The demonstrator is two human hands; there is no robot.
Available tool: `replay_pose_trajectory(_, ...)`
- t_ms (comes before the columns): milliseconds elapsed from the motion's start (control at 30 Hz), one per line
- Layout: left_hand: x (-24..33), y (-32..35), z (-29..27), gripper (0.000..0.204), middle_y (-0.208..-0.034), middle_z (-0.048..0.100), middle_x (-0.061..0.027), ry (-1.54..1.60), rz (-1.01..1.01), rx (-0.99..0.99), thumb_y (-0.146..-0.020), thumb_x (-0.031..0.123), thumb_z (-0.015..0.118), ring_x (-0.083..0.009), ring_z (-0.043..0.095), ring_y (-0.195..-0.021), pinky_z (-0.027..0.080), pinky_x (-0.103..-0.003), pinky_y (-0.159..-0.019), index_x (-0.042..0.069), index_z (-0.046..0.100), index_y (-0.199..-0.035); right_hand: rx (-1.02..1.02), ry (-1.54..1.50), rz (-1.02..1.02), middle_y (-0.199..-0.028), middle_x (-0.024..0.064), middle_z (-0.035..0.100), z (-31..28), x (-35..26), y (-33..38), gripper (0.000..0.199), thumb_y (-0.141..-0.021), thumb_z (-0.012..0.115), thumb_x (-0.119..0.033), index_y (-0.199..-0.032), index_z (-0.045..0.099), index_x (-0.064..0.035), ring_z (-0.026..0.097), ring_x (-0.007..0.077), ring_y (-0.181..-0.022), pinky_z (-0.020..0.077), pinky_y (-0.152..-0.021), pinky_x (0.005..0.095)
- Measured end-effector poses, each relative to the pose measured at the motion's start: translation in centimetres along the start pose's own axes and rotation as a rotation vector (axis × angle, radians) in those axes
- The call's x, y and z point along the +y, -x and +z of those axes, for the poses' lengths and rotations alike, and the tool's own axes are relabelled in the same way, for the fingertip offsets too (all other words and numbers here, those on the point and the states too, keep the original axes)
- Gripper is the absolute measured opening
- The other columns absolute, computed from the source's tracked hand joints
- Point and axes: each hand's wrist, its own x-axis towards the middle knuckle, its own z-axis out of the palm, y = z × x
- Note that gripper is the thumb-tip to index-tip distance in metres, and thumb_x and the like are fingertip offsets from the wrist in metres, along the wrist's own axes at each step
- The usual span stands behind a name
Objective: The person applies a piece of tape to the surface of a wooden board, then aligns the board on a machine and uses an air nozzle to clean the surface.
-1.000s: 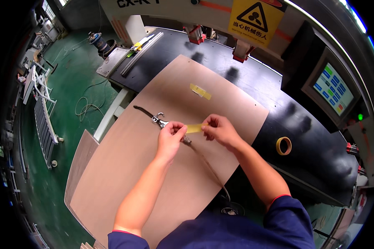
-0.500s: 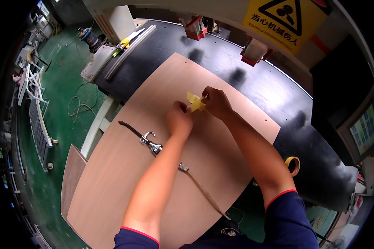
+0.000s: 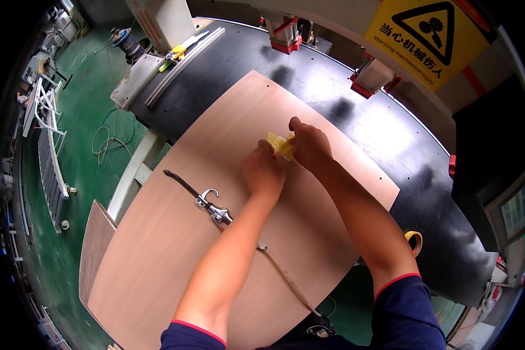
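My left hand (image 3: 265, 170) and my right hand (image 3: 311, 146) meet over the far half of a large light-brown wooden board (image 3: 175, 245). Between them is yellow tape (image 3: 282, 146) with a small whitish piece, whose kind I cannot make out. My left fingers are closed at the tape's near side. Pinched from the right, the tape's other side is in my right fingers, partly hidden by the hand. An air blow gun (image 3: 219, 214) with a hooked silver lever lies on the board left of my left forearm, its hose (image 3: 290, 279) running toward me.
The board rests on a black machine table (image 3: 414, 146). A yellow tape roll (image 3: 415, 242) lies beyond my right forearm. Red-and-silver clamps (image 3: 284, 36) hang at the back. A utility knife (image 3: 175, 53) lies by a metal strip (image 3: 186, 65); a control screen (image 3: 516, 207) stands right.
Both hands and the tape have shifted slightly right in the picture, which has itself shifted. My right hand has turned over the tape, covering more of it.
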Motion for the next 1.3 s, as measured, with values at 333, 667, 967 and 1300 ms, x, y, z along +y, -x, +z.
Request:
replay_pose_trajectory(333, -0.3, 0.0, 0.4, 0.014, -0.075, 0.063, -0.0144, 0.034, 0.017, 0.076, -0.078, 0.01, 0.061, -0.0365, 0.063, -0.075, 0.048, -0.048, -0.068, 0.006, 0.05, -0.086, 0.184, 0.025, 0.185, -0.088, 0.0147, 0.065, -0.7, 1.9, -0.3, 0.03, -0.071, 0.072, -0.009, -0.095, 0.053, -0.0033, 0.063, 0.0339, -0.086, 0.0506, -0.073, 0.0424)
replay_pose_trajectory(667, -0.3, 0.4, 0.2, 0.009, -0.08, 0.064, -0.0135, -0.032, -0.068, 0.041, -0.082, 0.011, 0.059, -0.0347, 0.062, -0.08, 0.045, -0.047, -0.077, 0.006, 0.052, -0.086, 0.11, -0.013, -0.485, -0.132, 0.0055, 0.054, 3.3, 2.6, 4.5, 0.032, -0.092, 0.051, -0.018, -0.123, 0.057, -0.0111, 0.044, 0.0252, -0.129, 0.0293, -0.111, 0.043)
replay_pose_trajectory(967, -1.5, 1.2, -1.6, 0.017, -0.097, 0.063, -0.0095, -0.155, 0.012, -0.088, -0.084, 0.013, 0.056, -0.0286, 0.06, -0.094, 0.042, -0.044, -0.082, 0.009, 0.058, -0.1, 0.124, 0.203, -0.253, -0.146, 0.0032, 0.042, 3.2, 1.5, 5.2, 0.044, -0.095, 0.046, -0.034, -0.136, 0.048, -0.0181, 0.029, 0.0244, -0.139, 0.009, -0.117, 0.0475)
replay_pose_trajectory(1300, -4.3, 3.7, -2.9, 0.049, -0.142, 0.047, -0.0006, -0.488, 0.57, -0.138, -0.081, 0.01, 0.052, -0.0256, 0.048, -0.117, 0.037, -0.041, -0.098, 0.012, 0.054, -0.13, 0.2, 0.327, -0.017, -0.15, 0.0102, 0.033, 2.6, 1.0, 4.6, 0.047, -0.096, 0.045, -0.035, -0.139, 0.044, -0.0166, 0.022, 0.0284, -0.142, 0.0075, -0.116, 0.047)
